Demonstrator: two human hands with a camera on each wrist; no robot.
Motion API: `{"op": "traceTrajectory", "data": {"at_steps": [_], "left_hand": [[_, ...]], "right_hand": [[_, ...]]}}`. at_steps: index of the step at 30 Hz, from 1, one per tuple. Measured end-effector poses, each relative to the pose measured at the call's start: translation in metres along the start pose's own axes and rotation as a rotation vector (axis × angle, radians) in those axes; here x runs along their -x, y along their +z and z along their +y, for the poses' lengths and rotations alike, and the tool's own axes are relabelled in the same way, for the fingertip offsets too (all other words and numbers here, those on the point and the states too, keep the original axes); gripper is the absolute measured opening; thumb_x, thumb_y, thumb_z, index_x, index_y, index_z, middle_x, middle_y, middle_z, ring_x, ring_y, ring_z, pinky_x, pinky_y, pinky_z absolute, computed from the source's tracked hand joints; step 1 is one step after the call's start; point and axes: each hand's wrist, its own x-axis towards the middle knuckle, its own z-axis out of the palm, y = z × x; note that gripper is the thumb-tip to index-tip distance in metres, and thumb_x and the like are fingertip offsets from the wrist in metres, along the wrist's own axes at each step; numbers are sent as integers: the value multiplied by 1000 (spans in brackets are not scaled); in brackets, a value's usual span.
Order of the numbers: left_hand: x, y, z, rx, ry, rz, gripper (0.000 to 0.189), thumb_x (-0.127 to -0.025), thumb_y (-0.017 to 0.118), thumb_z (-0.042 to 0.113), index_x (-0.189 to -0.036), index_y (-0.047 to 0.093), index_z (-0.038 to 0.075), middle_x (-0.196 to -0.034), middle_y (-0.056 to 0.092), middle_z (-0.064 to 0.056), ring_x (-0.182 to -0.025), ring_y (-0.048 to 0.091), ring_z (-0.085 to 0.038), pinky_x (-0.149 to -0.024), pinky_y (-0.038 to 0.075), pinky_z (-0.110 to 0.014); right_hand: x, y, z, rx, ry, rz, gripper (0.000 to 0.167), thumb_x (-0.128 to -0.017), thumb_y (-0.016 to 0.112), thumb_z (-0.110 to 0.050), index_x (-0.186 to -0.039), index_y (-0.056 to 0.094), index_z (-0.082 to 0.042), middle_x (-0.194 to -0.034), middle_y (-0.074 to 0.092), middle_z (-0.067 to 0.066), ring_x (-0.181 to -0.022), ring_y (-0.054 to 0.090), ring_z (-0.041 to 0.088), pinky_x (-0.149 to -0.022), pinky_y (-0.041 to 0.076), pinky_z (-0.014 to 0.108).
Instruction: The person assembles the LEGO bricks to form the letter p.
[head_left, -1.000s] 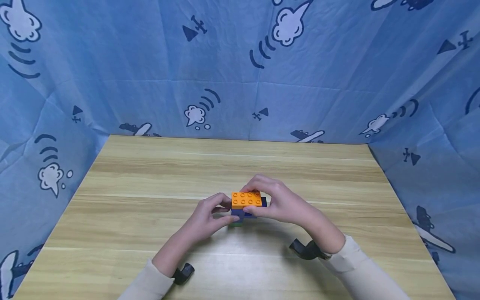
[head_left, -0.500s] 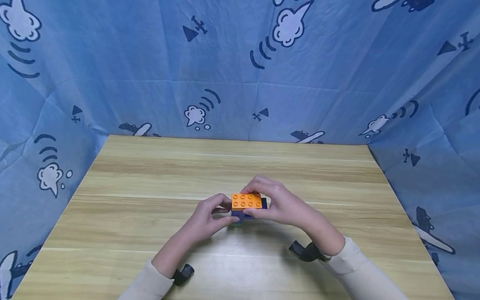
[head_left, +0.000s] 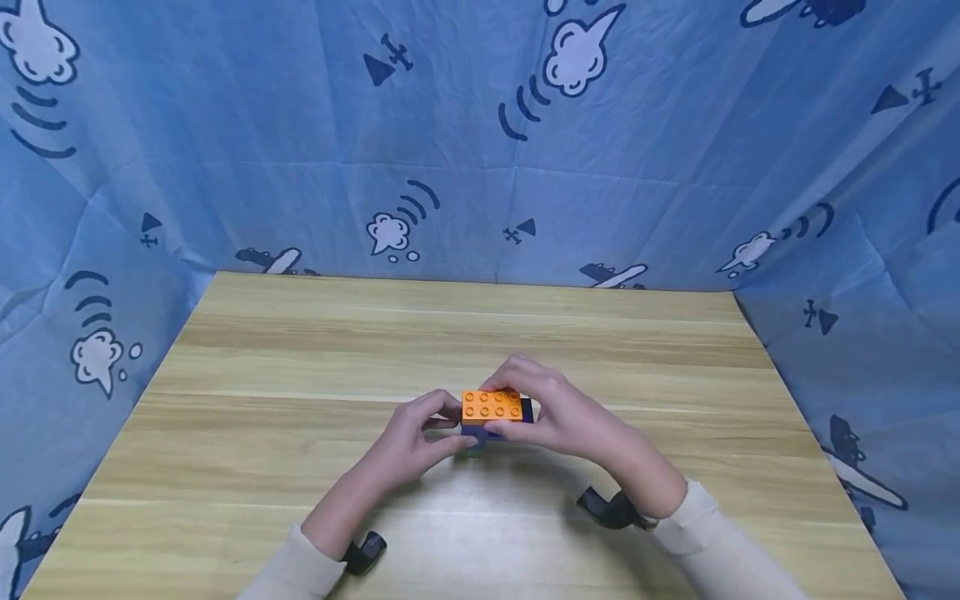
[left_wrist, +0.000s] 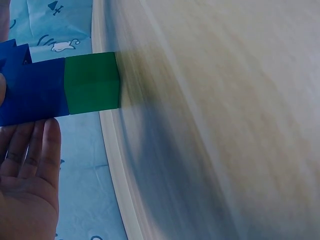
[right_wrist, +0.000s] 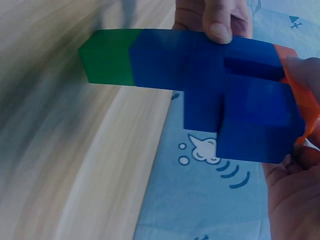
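A stack of toy building bricks stands upright near the middle of the table. At its foot a green brick (right_wrist: 110, 57) meets the wood. Above it come several blue bricks (right_wrist: 165, 57), some jutting out to the right. An orange brick (head_left: 492, 407) with studs on its upper face tops the stack. My left hand (head_left: 420, 433) grips the blue part from the left, thumb on the near side and fingers behind. From the right, my right hand (head_left: 551, 408) pinches the orange brick between thumb and fingers. The head view mostly hides the blue and green bricks beneath the orange one.
The wooden table (head_left: 315, 333) extends to all sides of the stack. A blue patterned cloth (head_left: 450, 125) hangs behind it and along both sides. Black wrist cameras (head_left: 611, 508) sit at both sleeve cuffs.
The orange brick and right hand have come down very slightly, and a little less blue shows below the orange brick in the head view. Both hands keep their holds.
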Motion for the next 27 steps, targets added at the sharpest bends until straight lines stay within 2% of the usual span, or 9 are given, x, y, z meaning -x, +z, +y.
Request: {"op": "traceTrajectory", "data": {"at_steps": [7, 15, 22, 27], "left_hand": [[0, 1, 1, -5, -11, -2, 25, -91, 82, 10, -110, 66, 10, -117, 74, -7, -114, 73, -25, -99, 63, -27], [1, 2, 2, -8, -17, 0, 25, -91, 81, 10, -111, 66, 10, -116, 74, -7, -113, 73, -25, -99, 63, -27], [1, 2, 5, 5, -26, -3, 26, -91, 81, 11, -113, 66, 10, -118, 73, -6, -115, 72, -25, -100, 63, -28], [1, 4, 5, 10, -35, -8, 26, -93, 80, 12, -115, 67, 11, -122, 73, -6, -118, 72, -25, -102, 62, -28]], "right_hand": [[5, 4, 1, -4, -7, 30, 33, -90, 83, -17, -120, 70, -12, -113, 67, 0, -98, 59, 9, -81, 60, 23], [8, 7, 2, -16, 4, 39, 34, -91, 83, -17, -121, 69, -13, -114, 66, 0, -96, 58, 8, -79, 59, 22], [10, 9, 2, -51, 65, 72, 35, -90, 84, -20, -122, 70, -16, -115, 68, -2, -100, 61, 8, -86, 61, 25], [18, 8, 7, -47, 115, 95, 49, -88, 86, -23, -132, 66, -17, -121, 69, -3, -105, 64, 10, -94, 62, 32]]}}
